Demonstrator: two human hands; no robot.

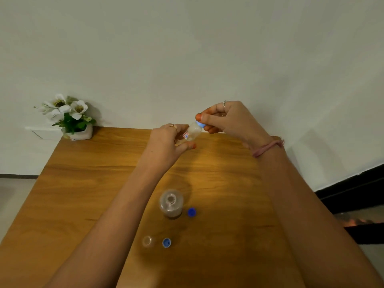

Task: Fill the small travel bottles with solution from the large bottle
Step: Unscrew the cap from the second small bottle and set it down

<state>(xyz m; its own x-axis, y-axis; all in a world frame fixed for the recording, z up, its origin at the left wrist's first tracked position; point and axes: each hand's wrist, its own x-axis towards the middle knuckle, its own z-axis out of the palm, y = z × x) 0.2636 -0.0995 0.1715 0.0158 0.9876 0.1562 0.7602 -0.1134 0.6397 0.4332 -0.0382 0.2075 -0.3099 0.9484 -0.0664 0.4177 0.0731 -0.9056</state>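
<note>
I hold a small clear travel bottle (193,133) tilted in the air above the far part of the wooden table (93,183). My left hand (166,142) grips its body. My right hand (230,121) pinches its light-blue cap (201,124) with the fingertips. Nearer to me the large clear bottle (171,203) stands upright and uncapped, with its dark-blue cap (191,212) lying just to its right. Closer still stands a second small bottle (147,241), open, and a blue cap (166,243) lies beside it on the right.
A white pot with white artificial flowers (71,119) sits at the table's far left corner against the pale wall. A dark low object (357,204) lies beyond the table's right edge.
</note>
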